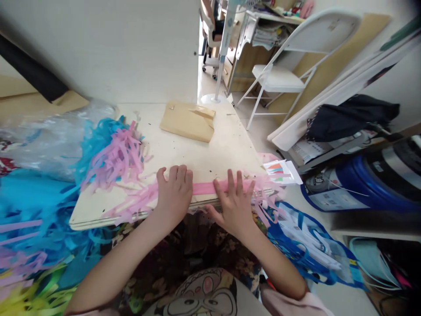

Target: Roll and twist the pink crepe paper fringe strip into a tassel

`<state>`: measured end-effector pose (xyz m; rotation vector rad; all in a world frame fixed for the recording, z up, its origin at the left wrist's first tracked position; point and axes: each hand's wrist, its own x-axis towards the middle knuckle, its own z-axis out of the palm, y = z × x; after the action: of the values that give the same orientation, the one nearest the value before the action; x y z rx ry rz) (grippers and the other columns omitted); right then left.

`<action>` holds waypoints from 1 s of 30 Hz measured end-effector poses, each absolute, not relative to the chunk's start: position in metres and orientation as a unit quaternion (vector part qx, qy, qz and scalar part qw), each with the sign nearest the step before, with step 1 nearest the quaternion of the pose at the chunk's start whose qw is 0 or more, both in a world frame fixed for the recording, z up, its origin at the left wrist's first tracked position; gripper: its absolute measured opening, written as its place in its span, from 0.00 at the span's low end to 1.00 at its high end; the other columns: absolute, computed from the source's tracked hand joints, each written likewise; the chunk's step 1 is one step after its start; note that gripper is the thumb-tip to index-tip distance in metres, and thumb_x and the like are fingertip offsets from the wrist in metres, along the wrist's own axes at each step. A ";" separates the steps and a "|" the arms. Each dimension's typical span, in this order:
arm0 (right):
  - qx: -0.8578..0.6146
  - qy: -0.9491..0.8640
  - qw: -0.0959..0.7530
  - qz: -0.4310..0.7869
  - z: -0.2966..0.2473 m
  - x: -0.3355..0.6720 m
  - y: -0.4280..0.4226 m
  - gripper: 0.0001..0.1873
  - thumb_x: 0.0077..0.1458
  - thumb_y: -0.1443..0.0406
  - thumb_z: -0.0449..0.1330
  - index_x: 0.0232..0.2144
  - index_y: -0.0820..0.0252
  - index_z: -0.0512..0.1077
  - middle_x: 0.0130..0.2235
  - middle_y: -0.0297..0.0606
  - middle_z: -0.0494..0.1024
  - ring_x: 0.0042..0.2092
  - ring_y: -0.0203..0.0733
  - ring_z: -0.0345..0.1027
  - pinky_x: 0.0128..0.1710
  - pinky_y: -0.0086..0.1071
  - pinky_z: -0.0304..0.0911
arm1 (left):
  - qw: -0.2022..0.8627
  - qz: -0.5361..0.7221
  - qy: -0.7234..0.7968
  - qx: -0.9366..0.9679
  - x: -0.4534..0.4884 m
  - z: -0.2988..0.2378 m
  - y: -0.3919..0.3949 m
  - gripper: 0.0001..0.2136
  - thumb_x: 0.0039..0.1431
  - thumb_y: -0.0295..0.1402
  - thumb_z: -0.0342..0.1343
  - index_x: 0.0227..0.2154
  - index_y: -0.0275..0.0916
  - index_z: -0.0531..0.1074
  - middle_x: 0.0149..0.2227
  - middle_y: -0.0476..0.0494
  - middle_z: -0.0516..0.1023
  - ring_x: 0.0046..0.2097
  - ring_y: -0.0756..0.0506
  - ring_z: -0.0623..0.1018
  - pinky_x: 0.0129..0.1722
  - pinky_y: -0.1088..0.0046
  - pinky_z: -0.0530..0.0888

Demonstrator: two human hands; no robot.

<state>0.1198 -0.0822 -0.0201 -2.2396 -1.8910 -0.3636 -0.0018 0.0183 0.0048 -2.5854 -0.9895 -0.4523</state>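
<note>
Cream tabletop [187,156], pink fringe [204,188] along its edge, brown paper [187,123], folding chair [279,80]

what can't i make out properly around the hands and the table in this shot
Head view, hidden: parts of the pink strip under the left hand and right hand; whether the left one grips or just presses, its own back hides.
Head view, cut off: the blue streamers, by the left edge; the person in the background, by the top edge.
Head view, too small: print on the blue drum's label.
</note>
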 end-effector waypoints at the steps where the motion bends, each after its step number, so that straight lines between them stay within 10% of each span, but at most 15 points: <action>1: -0.762 -0.628 0.089 -0.129 -0.020 0.123 -0.085 0.37 0.42 0.47 0.49 0.51 0.61 0.55 0.57 0.53 0.42 0.57 0.61 0.28 0.48 0.60 0.27 | 0.168 -0.156 -0.352 -0.907 -0.002 0.005 0.018 0.09 0.47 0.24 0.45 0.32 0.31 0.65 0.35 0.37 0.68 0.37 0.41 0.65 0.40 0.59 0.58; 30: -0.767 -0.613 0.106 -0.157 -0.029 0.134 -0.092 0.35 0.38 0.47 0.53 0.47 0.57 0.60 0.57 0.49 0.46 0.57 0.60 0.30 0.47 0.62 0.27 | 0.135 -0.223 -0.391 -0.883 0.006 0.007 -0.003 0.12 0.52 0.25 0.40 0.35 0.34 0.67 0.41 0.38 0.70 0.43 0.40 0.67 0.48 0.49 0.51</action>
<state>0.1344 -0.0916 -0.0288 -2.2588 -1.8061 -0.4629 0.0065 -0.0026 0.0071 -2.5581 -1.1335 -0.6456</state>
